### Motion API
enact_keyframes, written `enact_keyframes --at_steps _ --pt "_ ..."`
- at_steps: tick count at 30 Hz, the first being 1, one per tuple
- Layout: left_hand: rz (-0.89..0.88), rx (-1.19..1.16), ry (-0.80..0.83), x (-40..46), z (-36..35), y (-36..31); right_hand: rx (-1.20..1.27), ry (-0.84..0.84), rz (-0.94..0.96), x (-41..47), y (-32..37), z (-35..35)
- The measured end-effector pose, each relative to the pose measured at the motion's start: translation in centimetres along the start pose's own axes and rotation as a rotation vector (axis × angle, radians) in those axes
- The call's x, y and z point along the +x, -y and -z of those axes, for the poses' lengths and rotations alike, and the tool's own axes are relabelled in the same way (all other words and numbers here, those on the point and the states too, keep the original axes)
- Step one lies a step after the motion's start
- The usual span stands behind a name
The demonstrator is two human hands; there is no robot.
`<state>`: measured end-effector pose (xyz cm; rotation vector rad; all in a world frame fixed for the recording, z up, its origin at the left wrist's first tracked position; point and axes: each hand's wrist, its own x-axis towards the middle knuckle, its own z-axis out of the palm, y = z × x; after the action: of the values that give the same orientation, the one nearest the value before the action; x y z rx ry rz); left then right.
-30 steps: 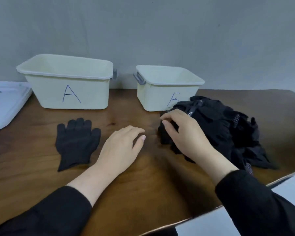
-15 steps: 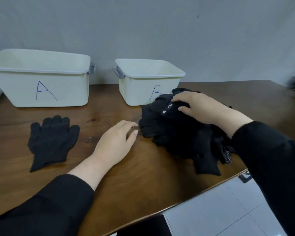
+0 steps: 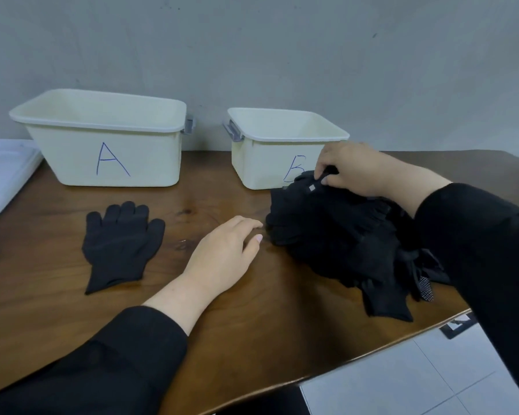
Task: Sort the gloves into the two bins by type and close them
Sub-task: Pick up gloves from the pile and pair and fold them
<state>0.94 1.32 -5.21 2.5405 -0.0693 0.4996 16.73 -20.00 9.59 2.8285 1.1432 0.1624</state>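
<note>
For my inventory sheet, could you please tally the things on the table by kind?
Cream bins: 2, bin A and bin B.
White lids: 1, lid at the table's left edge.
Single black gloves lying flat: 1, glove.
Heaps of black gloves: 1, glove pile; the gloves in it cannot be counted.
Total: 5.

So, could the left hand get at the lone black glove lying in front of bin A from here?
Probably yes. The left hand rests open on the table, holding nothing, and only bare wood lies between it and the lone black glove just to its left.
</note>
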Motion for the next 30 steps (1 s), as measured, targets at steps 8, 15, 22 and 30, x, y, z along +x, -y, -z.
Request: enact_keyframes --at_steps 8,15,22,30 --pt "-0.016 -0.016 -0.034 -0.3 0.6 0.4 0.355 -0.25 -0.153 -1.4 0.0 5.2" --pt "0.014 -0.023 -0.067 -1.0 1.5 1.6 0.344 -0.214 -0.198 -1.2 0.6 5.9" --pt "0.025 0.006 -0.079 -1.3 2.0 2.2 0.653 -0.473 -0.251 -1.1 2.1 6.5" --pt "0.04 0.018 -0.109 -1.7 3.1 2.9 0.873 -0.533 -0.259 -0.3 3.7 7.2"
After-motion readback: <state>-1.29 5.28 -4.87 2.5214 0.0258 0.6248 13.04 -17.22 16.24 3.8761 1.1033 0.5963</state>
